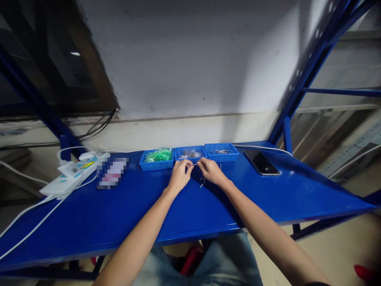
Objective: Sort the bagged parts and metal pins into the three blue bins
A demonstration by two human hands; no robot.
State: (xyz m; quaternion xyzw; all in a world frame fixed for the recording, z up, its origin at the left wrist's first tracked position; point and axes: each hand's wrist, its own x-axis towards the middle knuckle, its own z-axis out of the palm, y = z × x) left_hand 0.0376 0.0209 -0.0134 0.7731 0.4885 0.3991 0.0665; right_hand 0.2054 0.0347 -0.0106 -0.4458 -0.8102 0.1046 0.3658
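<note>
My left hand (180, 174) and my right hand (210, 171) meet above the middle of the blue table. Both are closed in a pinch on a thin metal pin (194, 165), which spans the small gap between the fingertips. Its exact kind is too small to make out. Just beyond my fingers stands a blue tray (175, 153) with small parts in clear plastic. Several screw-like metal pieces (202, 182) lie on the table under my right hand.
Left of the middle tray, another blue tray (142, 163) holds green parts; a third blue tray (237, 155), on the right, has metal pins. A phone (262, 162) lies at right. A white power strip (74, 174) with cables and a pixelated item (113, 173) occupy the left side.
</note>
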